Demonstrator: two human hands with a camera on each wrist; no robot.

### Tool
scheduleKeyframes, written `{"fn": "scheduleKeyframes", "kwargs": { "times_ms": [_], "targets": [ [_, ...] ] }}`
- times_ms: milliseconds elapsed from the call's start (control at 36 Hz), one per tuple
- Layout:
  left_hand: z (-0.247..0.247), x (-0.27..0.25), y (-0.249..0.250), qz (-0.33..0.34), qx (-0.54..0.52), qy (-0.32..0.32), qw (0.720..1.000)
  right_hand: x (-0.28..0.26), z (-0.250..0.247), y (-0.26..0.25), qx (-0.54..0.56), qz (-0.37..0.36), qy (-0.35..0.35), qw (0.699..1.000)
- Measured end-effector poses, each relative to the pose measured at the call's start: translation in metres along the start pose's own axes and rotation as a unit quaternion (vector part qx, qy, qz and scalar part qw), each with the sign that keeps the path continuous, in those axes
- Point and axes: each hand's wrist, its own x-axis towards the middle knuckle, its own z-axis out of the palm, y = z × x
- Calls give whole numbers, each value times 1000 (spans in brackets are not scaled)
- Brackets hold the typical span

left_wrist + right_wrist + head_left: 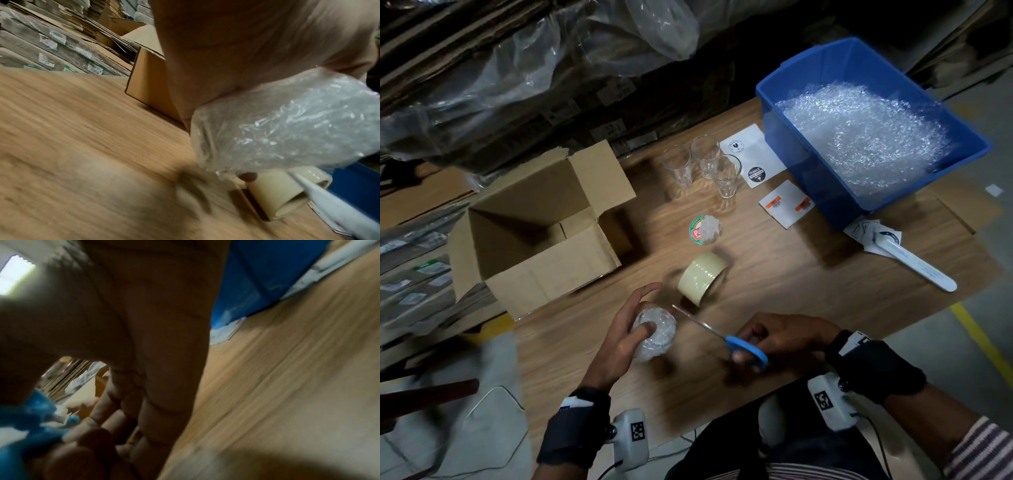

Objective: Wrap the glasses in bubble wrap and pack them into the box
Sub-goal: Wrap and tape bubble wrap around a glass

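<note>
My left hand point(635, 325) holds a glass wrapped in bubble wrap point(655, 334) just above the near part of the table; the bundle point(287, 120) fills the left wrist view. My right hand point(770, 342) grips blue-handled scissors point(746, 349) with the blades pointing at the bundle; their handle point(30, 415) shows blurred in the right wrist view. Three bare glasses point(703, 168) stand at the middle back. An open cardboard box point(534, 233) sits on the left. The blue bin point(808, 178) on the right holds bubble wrap point(866, 137).
A roll of beige tape point(702, 277) lies just beyond my hands, also tape point(277, 194) in the left wrist view. A small crumpled bubble-wrap piece point(710, 229) lies on a round sticker. Label sheets point(755, 154) and a white tool point(914, 263) lie near the bin.
</note>
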Motion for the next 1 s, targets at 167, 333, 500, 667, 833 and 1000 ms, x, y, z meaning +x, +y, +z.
{"fn": "scheduleKeyframes", "kwargs": {
  "times_ms": [167, 333, 500, 667, 833, 1000],
  "targets": [
    [2, -10, -5, -7, -39, 78, 996, 11, 4, 27, -324, 58, 148, 933],
    [9, -7, -6, -18, -31, 95, 995, 15, -4, 1, -322, -5, 313, 894],
    [17, 1, -10, -44, -84, 126, 987, 35, -63, -24, -96, -27, 493, 864],
    [25, -1, 1, -24, -91, 118, 989, 72, -67, -32, 98, -51, 551, 827],
    [30, -4, 5, -11, -85, 107, 991, 83, -56, -32, 141, -87, 595, 786],
    [35, -5, 11, -31, -130, 76, 988, 73, -62, -28, 115, -95, 593, 791]
  ]
}}
